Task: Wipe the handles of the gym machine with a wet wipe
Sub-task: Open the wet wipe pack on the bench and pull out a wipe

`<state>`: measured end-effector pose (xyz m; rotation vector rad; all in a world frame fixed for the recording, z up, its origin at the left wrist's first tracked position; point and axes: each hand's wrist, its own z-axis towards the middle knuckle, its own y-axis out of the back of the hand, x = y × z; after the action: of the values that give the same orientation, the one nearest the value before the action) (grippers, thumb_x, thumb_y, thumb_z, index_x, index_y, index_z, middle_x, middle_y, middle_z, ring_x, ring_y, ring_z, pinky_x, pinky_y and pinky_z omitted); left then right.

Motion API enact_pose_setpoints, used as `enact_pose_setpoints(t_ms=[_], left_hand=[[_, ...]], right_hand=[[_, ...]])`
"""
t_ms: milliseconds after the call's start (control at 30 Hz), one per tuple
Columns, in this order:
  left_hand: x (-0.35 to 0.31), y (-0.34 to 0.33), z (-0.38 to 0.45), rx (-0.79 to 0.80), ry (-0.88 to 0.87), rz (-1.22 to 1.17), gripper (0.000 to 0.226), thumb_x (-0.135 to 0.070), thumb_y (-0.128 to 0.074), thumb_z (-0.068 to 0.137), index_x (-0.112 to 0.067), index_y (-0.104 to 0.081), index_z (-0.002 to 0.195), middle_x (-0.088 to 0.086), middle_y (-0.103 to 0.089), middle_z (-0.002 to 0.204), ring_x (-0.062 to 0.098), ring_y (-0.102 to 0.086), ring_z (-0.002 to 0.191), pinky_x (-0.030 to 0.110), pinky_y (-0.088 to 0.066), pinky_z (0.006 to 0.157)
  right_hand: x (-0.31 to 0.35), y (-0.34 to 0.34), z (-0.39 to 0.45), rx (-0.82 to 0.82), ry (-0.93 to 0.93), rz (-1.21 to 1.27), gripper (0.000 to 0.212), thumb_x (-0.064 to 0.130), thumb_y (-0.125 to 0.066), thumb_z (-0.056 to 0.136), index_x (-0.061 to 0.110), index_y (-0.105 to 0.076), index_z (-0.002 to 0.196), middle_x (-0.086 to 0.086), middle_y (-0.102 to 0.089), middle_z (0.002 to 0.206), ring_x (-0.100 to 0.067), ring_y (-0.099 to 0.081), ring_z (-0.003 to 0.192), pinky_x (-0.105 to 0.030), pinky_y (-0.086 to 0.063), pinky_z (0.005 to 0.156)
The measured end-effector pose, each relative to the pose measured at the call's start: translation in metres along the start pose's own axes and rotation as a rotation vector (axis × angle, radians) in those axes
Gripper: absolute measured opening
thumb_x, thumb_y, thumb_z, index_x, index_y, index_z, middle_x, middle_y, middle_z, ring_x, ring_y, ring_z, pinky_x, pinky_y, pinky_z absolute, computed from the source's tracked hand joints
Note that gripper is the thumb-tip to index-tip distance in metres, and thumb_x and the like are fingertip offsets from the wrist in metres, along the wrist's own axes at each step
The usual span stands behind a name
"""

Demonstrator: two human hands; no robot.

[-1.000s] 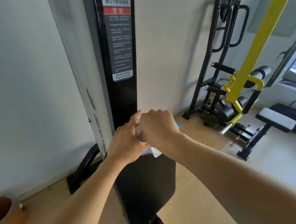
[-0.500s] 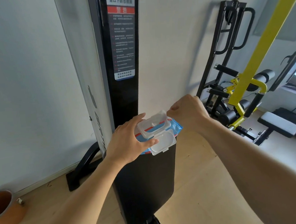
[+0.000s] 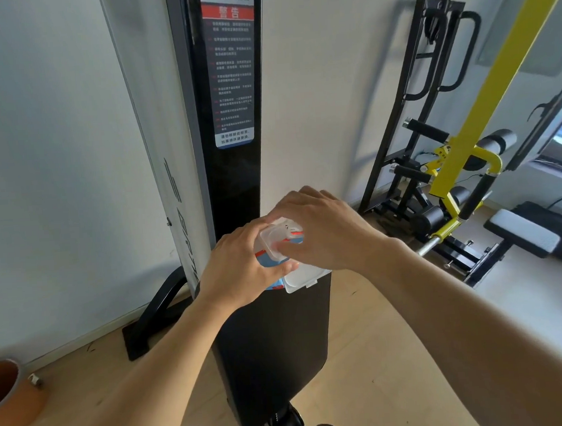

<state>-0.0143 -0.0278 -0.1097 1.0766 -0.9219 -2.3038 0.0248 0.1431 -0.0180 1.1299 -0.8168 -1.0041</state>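
Left hand point(image 3: 243, 267) grips the wipe pack point(image 3: 277, 262) steady; right hand point(image 3: 320, 233), at three o'clock, should pinch one wipe upward.

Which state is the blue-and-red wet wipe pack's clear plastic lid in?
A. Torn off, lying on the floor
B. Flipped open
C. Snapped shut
B: the clear plastic lid hangs open below the blue-and-red wet wipe pack in the left hand, while the right hand reaches its opening.
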Motion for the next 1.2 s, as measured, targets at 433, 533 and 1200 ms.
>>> enact_pose_setpoints(t_ms=[433,533,1200], left_hand=[[0.004,-0.001,0.003,0.062,-0.059,-0.044,0.065,-0.076,-0.057,0.074,-0.041,-0.050,0.129,-0.014,-0.062,0.126,0.009,-0.062,0.108,0.039,-0.056,0.094],[0.002,0.001,0.008,0.028,-0.036,-0.064,0.061,-0.079,-0.055,0.077,-0.040,-0.054,0.125,-0.014,-0.062,0.124,0.009,-0.060,0.108,0.040,-0.055,0.095],[-0.034,0.006,0.052,0.274,0.183,0.010,0.020,-0.043,-0.069,0.087,-0.024,-0.067,0.093,-0.005,-0.064,0.123,0.009,-0.060,0.098,0.022,-0.044,0.078]], right_hand=[[-0.032,-0.012,0.001,-0.137,-0.419,0.285,0.027,0.006,-0.059,0.096,0.023,-0.079,0.097,0.008,-0.074,0.100,-0.009,-0.066,0.088,-0.016,-0.052,0.078],[-0.031,-0.023,-0.002,-0.231,-0.595,0.548,0.024,0.007,-0.065,0.091,0.025,-0.080,0.093,0.010,-0.076,0.093,-0.005,-0.068,0.082,-0.009,-0.052,0.072],[-0.031,-0.027,-0.005,-0.274,-0.635,0.726,0.018,0.007,-0.069,0.092,0.021,-0.079,0.093,0.002,-0.075,0.098,-0.009,-0.068,0.083,-0.006,-0.050,0.066]])
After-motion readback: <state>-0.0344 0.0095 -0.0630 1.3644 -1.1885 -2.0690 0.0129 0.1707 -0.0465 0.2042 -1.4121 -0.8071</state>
